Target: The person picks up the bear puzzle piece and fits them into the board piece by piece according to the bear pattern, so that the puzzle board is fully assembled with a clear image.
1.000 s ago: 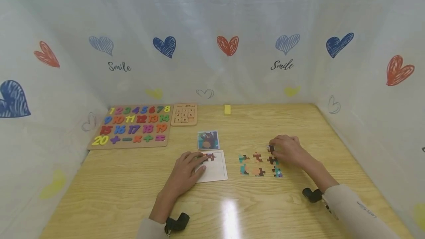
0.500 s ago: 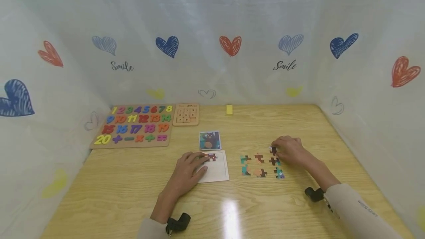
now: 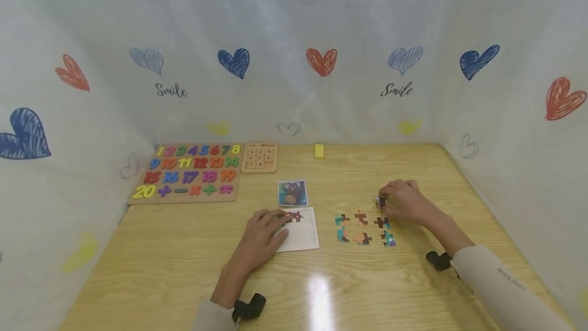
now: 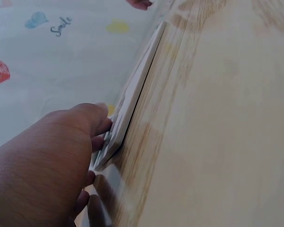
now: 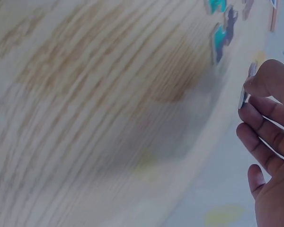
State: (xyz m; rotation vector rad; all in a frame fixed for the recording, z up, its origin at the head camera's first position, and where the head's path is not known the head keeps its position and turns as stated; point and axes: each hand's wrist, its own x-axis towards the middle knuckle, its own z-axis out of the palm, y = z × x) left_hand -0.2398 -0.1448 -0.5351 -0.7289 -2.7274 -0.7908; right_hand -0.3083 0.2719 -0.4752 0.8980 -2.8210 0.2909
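Observation:
My left hand rests with relaxed fingers on the left side of a white puzzle tray. Reddish-brown puzzle pieces lie along the tray's top edge, partly hidden by those fingers. In the left wrist view the thumb lies against the edge of the tray. To the right, my right hand pinches a dark puzzle piece between thumb and fingers. The right wrist view shows this puzzle piece edge-on, raised above the table. Several loose puzzle pieces lie in rows just left of that hand.
A bear picture card lies directly behind the tray. At the back left are a board of coloured numbers and a wooden sliding number puzzle. A small yellow block stands near the rear curtain.
My right hand has lifted the dark puzzle piece off the table, up from the top right of the loose pieces. My left hand stays on the tray; the head view has shifted slightly.

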